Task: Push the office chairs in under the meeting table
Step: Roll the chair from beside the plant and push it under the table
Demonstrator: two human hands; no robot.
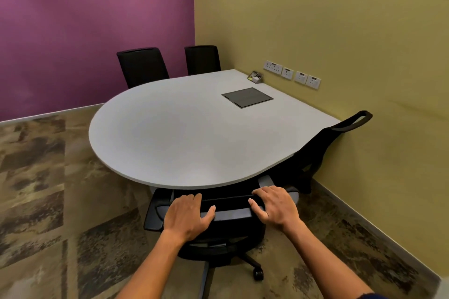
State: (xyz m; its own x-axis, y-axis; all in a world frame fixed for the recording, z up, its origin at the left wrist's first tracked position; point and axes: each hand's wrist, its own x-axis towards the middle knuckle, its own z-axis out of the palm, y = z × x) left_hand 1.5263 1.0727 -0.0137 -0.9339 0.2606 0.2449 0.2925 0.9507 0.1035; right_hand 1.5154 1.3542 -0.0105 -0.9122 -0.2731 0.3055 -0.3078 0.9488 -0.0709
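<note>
A grey meeting table [170, 133] with a rounded near end fills the middle of the room. A black office chair [228, 233] stands at its near edge, its seat tucked under the tabletop. My left hand [188, 216] and my right hand [275, 209] both grip the top of this chair's backrest. A second black chair [323, 150] is at the right, between the table and the yellow wall. Two more black chairs [142, 65] [202, 59] stand at the far side against the purple wall.
A dark cable box lid [247, 97] is set into the tabletop, and a small holder [255, 77] sits at its far corner. Wall sockets [291, 74] line the yellow wall. Patterned carpet [48, 189] lies open to the left.
</note>
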